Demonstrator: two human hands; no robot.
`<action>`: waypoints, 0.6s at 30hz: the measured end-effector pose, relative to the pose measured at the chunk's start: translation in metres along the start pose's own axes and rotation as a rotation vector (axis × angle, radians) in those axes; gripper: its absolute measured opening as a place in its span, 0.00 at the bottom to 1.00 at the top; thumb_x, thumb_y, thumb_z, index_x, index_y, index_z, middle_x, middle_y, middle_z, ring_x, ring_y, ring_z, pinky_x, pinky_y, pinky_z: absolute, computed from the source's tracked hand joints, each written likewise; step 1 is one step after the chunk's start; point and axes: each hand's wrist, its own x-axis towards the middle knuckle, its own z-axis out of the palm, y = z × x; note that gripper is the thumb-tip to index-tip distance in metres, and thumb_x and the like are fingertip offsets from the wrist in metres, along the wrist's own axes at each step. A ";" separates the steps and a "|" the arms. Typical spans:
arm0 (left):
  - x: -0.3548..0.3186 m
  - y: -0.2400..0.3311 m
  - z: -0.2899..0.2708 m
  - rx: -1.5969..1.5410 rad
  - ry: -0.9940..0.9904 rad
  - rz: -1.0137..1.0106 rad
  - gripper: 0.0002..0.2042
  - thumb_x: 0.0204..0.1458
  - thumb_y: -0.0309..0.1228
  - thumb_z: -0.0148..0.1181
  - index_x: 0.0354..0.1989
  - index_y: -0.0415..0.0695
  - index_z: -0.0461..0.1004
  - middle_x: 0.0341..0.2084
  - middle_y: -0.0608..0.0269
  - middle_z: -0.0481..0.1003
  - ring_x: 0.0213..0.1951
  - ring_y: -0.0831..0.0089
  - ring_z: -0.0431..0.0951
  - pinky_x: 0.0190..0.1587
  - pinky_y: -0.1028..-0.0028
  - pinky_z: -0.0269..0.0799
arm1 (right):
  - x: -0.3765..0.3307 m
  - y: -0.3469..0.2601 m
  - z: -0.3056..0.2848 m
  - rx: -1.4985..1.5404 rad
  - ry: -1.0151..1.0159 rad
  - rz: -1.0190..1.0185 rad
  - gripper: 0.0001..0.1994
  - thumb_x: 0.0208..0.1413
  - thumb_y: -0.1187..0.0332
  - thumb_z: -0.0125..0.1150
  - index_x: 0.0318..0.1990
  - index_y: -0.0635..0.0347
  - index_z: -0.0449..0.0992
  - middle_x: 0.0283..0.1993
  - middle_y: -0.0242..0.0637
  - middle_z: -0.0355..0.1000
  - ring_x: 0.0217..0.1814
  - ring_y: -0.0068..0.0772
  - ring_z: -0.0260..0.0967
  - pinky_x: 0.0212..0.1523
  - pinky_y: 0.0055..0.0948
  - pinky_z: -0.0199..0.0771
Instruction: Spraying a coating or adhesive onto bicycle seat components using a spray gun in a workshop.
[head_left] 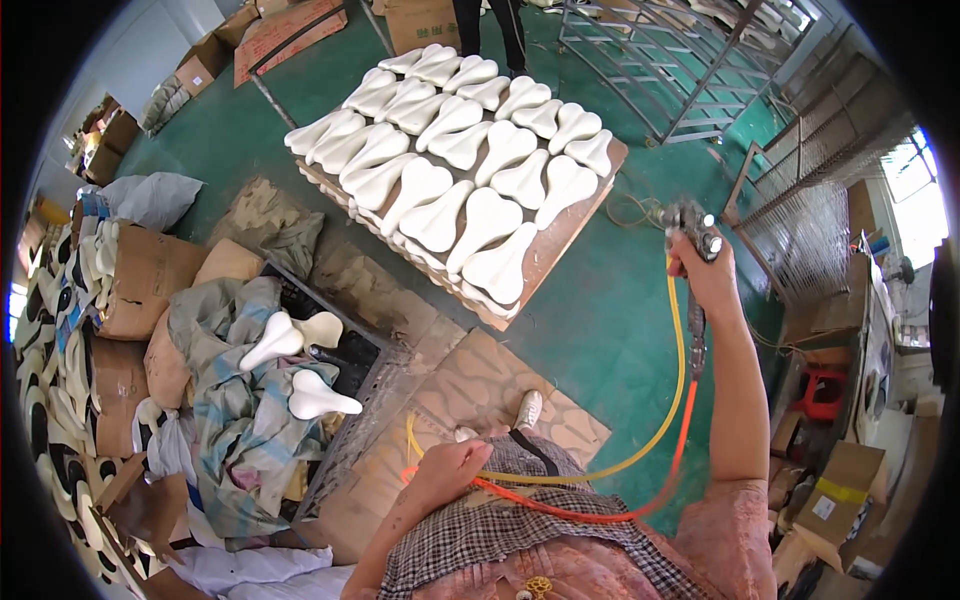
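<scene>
Head view: the right hand (706, 272) is raised out to the right, wrapped tight around the grip of a spray gun (690, 222) that points left toward a wooden board (575, 225) set on a frame in the far middle. The board carries rows of white saddle-shaped pads (470, 150), packed edge to edge. The left hand (452, 468) sits low and near, closed loosely over a yellow hose (672, 400) and an orange hose (600, 515); both loop across the checked apron and rise along the right forearm to the gun. On the near left, three more white pads (300, 365) lie on crumpled cloth (230, 400) over a dark crate, with cardboard boxes (150, 280) stacked beyond. A shoe (528, 408) shows on the cardboard sheets (480, 385) laid over the green floor (600, 330).

Judging from this, the slack hoses could snag on the apron or underfoot and jerk the gun off line. Held off to the side, the gun may coat the pads unevenly, or spray could drift onto the floor.
</scene>
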 end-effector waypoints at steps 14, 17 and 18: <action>0.003 0.009 0.043 0.000 0.012 0.043 0.17 0.56 0.43 0.42 0.31 0.41 0.72 0.24 0.49 0.73 0.31 0.52 0.73 0.32 0.62 0.67 | -0.066 0.019 -0.006 0.161 -0.476 0.173 0.14 0.50 0.68 0.59 0.43 0.64 0.70 0.23 0.28 0.66 0.20 0.18 0.64 0.22 0.19 0.67; -0.009 0.000 0.042 -0.004 0.023 0.090 0.17 0.55 0.43 0.42 0.31 0.42 0.72 0.24 0.49 0.73 0.30 0.52 0.73 0.32 0.61 0.66 | -0.069 0.023 -0.011 0.104 -0.294 0.139 0.13 0.51 0.68 0.58 0.42 0.65 0.69 0.23 0.29 0.66 0.20 0.18 0.64 0.23 0.19 0.67; -0.016 -0.002 0.042 -0.012 0.017 0.061 0.17 0.55 0.42 0.43 0.31 0.42 0.72 0.24 0.49 0.73 0.30 0.52 0.73 0.32 0.61 0.66 | -0.075 0.022 -0.013 0.083 -0.297 0.130 0.13 0.51 0.68 0.58 0.41 0.65 0.69 0.23 0.28 0.66 0.20 0.18 0.64 0.23 0.19 0.67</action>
